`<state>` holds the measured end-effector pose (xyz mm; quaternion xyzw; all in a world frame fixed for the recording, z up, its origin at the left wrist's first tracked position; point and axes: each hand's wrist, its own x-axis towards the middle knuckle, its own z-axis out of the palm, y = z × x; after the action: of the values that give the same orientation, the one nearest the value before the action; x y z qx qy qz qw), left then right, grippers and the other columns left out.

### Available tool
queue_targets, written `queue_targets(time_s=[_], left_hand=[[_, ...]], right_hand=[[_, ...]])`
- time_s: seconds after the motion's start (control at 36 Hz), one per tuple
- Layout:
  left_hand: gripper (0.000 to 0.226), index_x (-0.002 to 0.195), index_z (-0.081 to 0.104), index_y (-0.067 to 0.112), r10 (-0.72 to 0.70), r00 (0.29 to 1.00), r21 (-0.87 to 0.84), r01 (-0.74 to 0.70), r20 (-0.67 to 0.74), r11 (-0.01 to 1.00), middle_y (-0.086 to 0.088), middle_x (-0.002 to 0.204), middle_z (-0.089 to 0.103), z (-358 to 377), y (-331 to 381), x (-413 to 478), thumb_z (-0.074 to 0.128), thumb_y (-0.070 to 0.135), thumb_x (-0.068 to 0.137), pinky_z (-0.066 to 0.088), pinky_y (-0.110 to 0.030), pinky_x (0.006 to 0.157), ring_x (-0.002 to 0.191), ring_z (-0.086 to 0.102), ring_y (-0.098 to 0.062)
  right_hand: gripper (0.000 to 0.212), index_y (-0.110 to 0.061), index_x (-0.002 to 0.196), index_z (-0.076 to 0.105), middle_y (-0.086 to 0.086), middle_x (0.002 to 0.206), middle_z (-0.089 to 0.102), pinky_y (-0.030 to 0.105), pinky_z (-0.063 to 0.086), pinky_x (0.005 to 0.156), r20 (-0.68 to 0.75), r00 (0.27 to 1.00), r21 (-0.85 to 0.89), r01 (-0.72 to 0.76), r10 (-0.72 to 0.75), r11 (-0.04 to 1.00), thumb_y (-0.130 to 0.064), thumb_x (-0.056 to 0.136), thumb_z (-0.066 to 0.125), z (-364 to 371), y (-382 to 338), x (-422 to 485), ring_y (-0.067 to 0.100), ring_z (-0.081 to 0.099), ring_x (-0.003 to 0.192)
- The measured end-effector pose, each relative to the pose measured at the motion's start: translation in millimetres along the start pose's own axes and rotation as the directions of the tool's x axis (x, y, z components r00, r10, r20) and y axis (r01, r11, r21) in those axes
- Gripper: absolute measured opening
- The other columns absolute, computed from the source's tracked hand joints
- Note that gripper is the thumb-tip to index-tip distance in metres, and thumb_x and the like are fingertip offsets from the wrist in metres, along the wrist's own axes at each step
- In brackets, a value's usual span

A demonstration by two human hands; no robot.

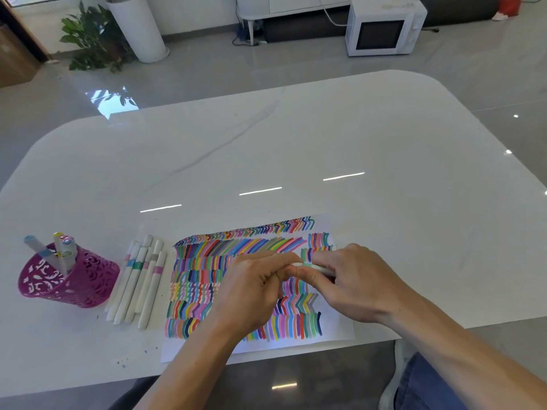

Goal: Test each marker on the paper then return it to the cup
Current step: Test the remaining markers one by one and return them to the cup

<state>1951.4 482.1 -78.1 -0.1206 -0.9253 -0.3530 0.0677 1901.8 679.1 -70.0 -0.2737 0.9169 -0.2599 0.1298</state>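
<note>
Over the striped paper point(207, 270), the left hand point(254, 288) and right hand point(355, 279) meet, fingers of both curled round one white marker point(321, 269) lying crosswise between them, while to the left hand's left spare markers point(139, 279) lie beside the pink cup point(77, 285) on the surface point(296, 149).

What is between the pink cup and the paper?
White markers lie side by side between the cup and the paper. The head view shows this.
</note>
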Motion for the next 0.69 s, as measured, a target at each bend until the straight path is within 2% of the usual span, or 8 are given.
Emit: queue_targets(time_s=[0.17,0.25,0.31,0.39,0.5,0.58,0.69], left_hand=[[0.029,0.111,0.077,0.023,-0.019,1.0,-0.053,0.019,0.005,0.998,0.038,0.071,0.051,0,0,-1,0.061,0.004,0.096,0.045,-0.008,0.056,0.056,0.061,-0.006],[0.026,0.11,0.078,0.022,-0.036,0.999,-0.072,0.034,-0.035,0.997,0.035,0.067,0.054,-4,-1,-1,0.063,0.006,0.096,0.047,-0.009,0.056,0.055,0.062,-0.006],[0.022,0.108,0.078,0.02,-0.074,0.993,-0.111,0.064,-0.088,0.992,0.028,0.063,0.058,-8,-4,-1,0.065,0.008,0.095,0.049,-0.012,0.058,0.054,0.062,-0.006],[0.019,0.109,0.078,0.02,-0.102,0.992,-0.138,0.092,-0.069,0.986,0.026,0.062,0.061,-12,0,-1,0.064,0.019,0.095,0.05,-0.013,0.059,0.055,0.063,-0.007],[0.026,0.114,0.076,0.023,-0.119,0.993,-0.047,0.118,-0.008,0.992,0.037,0.076,0.058,-8,2,-2,0.059,0.031,0.095,0.048,-0.006,0.064,0.065,0.065,0.002],[0.024,0.117,0.074,0.023,-0.142,0.99,-0.001,0.142,-0.004,0.99,0.027,0.09,0.065,-6,-4,0,0.061,0.029,0.097,0.047,-0.004,0.069,0.073,0.061,0.014],[0.025,0.12,0.073,0.026,-0.176,0.984,0.038,0.176,0.017,0.984,0.018,0.106,0.071,-6,-7,-1,0.061,0.029,0.098,0.043,0.001,0.075,0.083,0.06,0.014]], right_hand=[[0.053,-0.028,0.062,0.041,-0.012,0.053,0.045,0.019,0.03,0.052,0.025,1.0,0.002,-0.013,0.013,1.0,-0.068,0.096,0.044,-1,-2,-1,0.013,0.045,0.049],[0.065,-0.022,0.06,0.048,-0.008,0.053,0.049,0.024,0.035,0.051,0.013,0.999,0.029,-0.049,0.049,0.998,-0.078,0.089,0.036,-1,1,1,0.012,0.044,0.048],[0.072,-0.016,0.055,0.045,-0.004,0.048,0.051,0.025,0.031,0.05,-0.04,0.991,0.041,-0.122,0.124,0.992,-0.082,0.084,0.034,-8,6,3,0.012,0.041,0.046],[0.065,-0.02,0.052,0.035,-0.018,0.046,0.052,0.021,0.023,0.047,-0.057,0.981,0.06,-0.182,0.186,0.981,-0.074,0.087,0.043,-21,10,1,0.012,0.038,0.044],[0.061,-0.022,0.055,0.035,-0.008,0.047,0.045,0.023,0.026,0.049,-0.043,0.984,0.068,-0.172,0.175,0.983,-0.068,0.093,0.045,-18,9,-3,0.014,0.037,0.045],[0.058,-0.021,0.057,0.038,-0.003,0.056,0.055,0.023,0.028,0.05,-0.031,0.984,0.075,-0.173,0.176,0.982,-0.061,0.098,0.045,-12,15,0,0.014,0.039,0.047],[0.056,-0.019,0.059,0.042,-0.007,0.054,0.056,0.025,0.031,0.051,0.002,0.977,0.143,-0.209,0.211,0.967,-0.059,0.099,0.045,-8,21,1,0.011,0.043,0.048]])
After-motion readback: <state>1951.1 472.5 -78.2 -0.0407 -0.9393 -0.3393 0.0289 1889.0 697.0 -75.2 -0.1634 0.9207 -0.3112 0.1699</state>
